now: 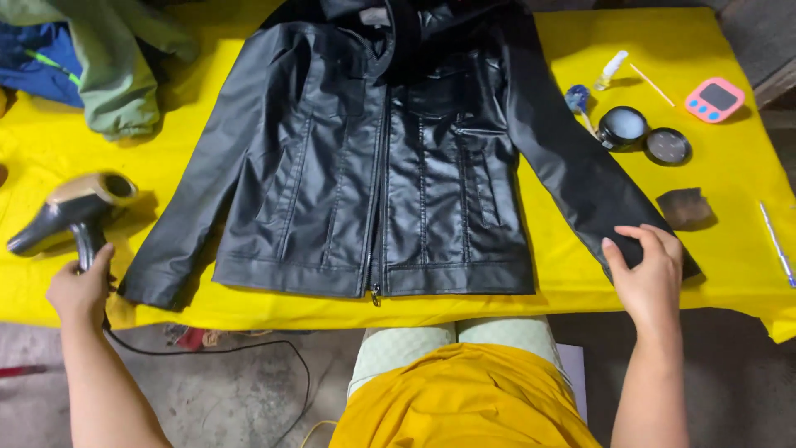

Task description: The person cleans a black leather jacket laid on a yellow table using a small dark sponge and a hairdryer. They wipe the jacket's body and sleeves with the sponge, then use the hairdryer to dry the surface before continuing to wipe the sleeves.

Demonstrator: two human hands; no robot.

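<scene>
A black leather jacket (381, 166) lies flat and zipped on a yellow-covered table (572, 282), sleeves spread out to both sides. My left hand (79, 286) grips the handle of a black and tan hair dryer (70, 211) at the table's left front, nozzle pointing up and right. My right hand (647, 270) rests on the cuff end of the jacket's right-side sleeve, fingers curled over it near the front edge.
An open black jar (622, 126) and its lid (667, 146) stand right of the jacket, with a small brush (578, 101), a white bottle (611, 68), a stick (652, 85), a pink timer (714, 99) and a dark sponge (685, 207). Green and blue garments (91, 58) lie back left. A cord (232, 353) trails on the floor.
</scene>
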